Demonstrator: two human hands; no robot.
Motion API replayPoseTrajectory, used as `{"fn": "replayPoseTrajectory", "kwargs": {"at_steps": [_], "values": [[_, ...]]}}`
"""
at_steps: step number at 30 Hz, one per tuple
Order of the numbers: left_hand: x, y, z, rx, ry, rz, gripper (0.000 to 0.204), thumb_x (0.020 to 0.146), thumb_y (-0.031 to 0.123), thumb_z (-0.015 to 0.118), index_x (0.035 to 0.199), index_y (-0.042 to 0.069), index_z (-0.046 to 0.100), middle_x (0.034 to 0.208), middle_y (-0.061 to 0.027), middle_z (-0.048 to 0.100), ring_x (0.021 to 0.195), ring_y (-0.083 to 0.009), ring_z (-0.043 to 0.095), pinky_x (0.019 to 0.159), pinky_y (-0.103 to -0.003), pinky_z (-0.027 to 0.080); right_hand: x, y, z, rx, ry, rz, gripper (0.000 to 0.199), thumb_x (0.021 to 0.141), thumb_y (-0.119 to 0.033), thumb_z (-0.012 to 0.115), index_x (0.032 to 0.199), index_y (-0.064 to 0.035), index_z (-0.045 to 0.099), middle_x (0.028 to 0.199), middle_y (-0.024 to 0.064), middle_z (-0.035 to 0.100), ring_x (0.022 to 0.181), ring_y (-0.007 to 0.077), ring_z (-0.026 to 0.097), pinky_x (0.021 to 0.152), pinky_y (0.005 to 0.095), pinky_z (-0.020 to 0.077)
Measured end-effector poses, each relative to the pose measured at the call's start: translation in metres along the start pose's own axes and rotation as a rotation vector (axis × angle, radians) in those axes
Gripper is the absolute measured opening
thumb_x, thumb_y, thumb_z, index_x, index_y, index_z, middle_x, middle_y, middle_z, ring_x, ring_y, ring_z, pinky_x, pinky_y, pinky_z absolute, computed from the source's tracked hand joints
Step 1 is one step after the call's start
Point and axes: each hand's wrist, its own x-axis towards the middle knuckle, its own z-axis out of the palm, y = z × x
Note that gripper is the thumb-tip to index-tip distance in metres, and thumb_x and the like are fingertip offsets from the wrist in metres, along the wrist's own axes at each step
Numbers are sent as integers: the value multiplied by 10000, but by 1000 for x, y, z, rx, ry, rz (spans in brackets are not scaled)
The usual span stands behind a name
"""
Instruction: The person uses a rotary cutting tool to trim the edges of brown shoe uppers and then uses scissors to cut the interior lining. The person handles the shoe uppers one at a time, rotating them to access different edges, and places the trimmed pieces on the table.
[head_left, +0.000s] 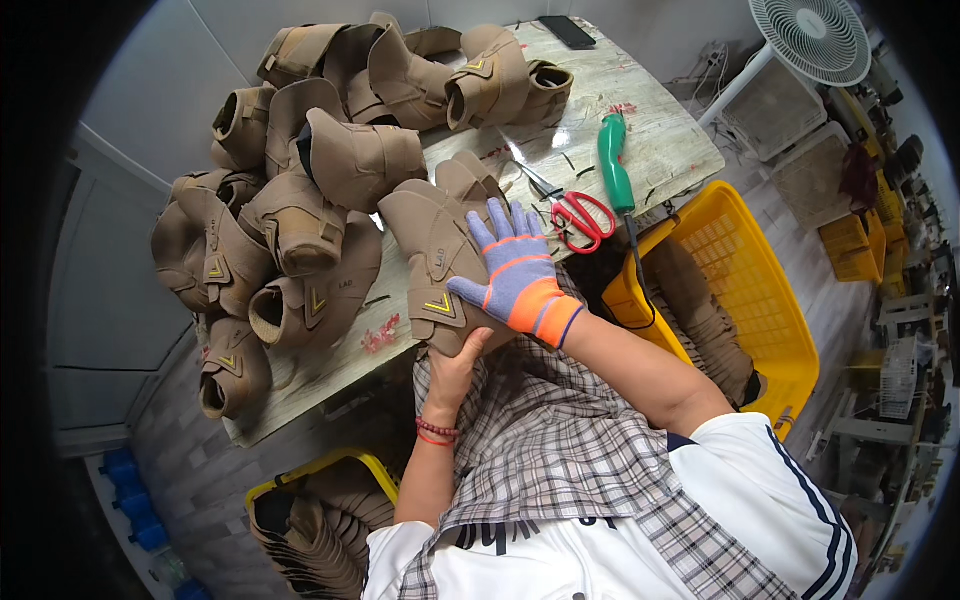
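A brown shoe upper with a yellow V-shaped mark lies at the table's front edge. My bare left hand grips its near end, thumb on top and the other fingers hidden beneath. My right hand, in a purple and orange knit glove, rests flat across the upper's right side with fingers spread. Just beyond the gloved fingertips are red-handled scissors, their blades pointing away to the left. Farther right lies a green corded hand tool. Another brown upper sits partly behind the held one.
Several brown shoe uppers are heaped on the table's left and far side. A black phone lies at the far edge. Yellow crates of uppers stand at right and lower left. A white fan stands beyond.
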Motion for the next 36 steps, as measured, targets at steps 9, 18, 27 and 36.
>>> {"fn": "replayPoseTrajectory", "kwargs": {"at_steps": [9,18,27,36], "values": [[6,21,-19,-226,65,-24,506,880,151,678,1319,-8,483,1268,-73,554,1151,-200,528,1000,-329,406,44,114,-43,68,790,89,425,820,-239,721,1161,-15,603,1156,189,609,1073,355,563,944,408,443],[21,92,-19,-532,-37,-24,439,894,129,581,1303,-9,507,1265,-141,583,1155,-278,570,992,-422,456,77,261,4,-20,7,713,499,697,-311,696,1079,2,621,996,237,663,993,372,639,843,419,512],[18,105,-77,-1280,-80,-165,365,985,218,451,1227,-23,579,1219,-205,618,1111,-343,602,975,-480,468,11,257,-61,1142,187,778,271,814,-291,726,867,-47,620,609,69,590,542,165,582,520,279,461],[-16,100,-85,-1260,-36,-195,355,980,219,458,1216,-7,598,1219,-193,623,1114,-337,601,981,-494,462,-95,136,-118,1332,169,422,358,854,-357,729,922,-38,579,619,-6,531,498,89,507,470,238,400]]}}
